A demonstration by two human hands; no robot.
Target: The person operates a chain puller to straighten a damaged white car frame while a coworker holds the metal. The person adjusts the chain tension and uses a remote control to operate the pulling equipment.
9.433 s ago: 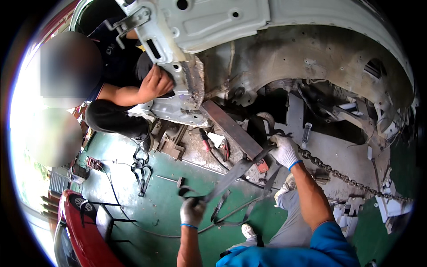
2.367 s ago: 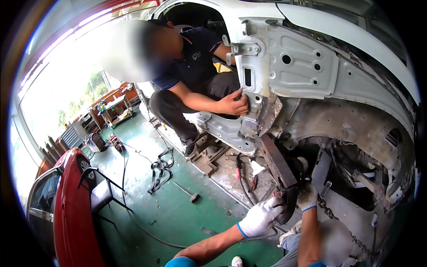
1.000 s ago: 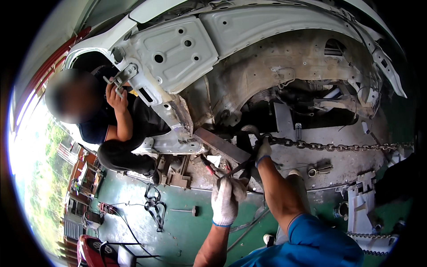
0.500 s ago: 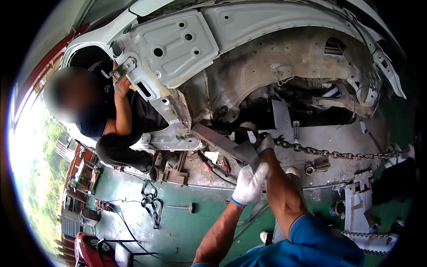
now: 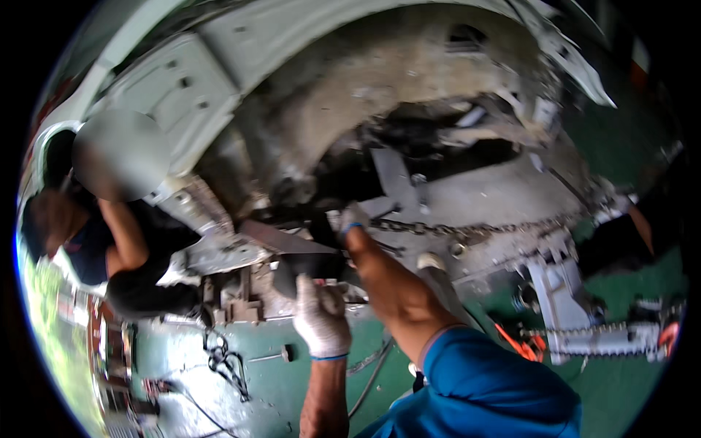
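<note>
My left hand [image 5: 321, 321], in a white knitted glove, is closed at the edge of a dark flat metal plate [image 5: 292, 276], thumb pointing up. The plate lies against a long flat metal bar [image 5: 281, 239] that slants toward the car body. Farther off, my right hand [image 5: 355, 217], also gloved, is closed beside the end of a heavy chain [image 5: 475, 230]. A dark part is next to its fingers, but blur hides what they hold.
A stripped pale car body [image 5: 365, 95] with an open wheel arch spans the far side. A co-worker [image 5: 109, 226] crouches at its left. Straps [image 5: 226, 365] and a hammer-like tool [image 5: 274, 356] lie on the green floor. A grey metal frame [image 5: 569, 292] stands right.
The view has swung right, so the scene sits farther left and is blurred. The plate under my left hand has tilted away from the bar. An orange tool has come into view at lower right.
</note>
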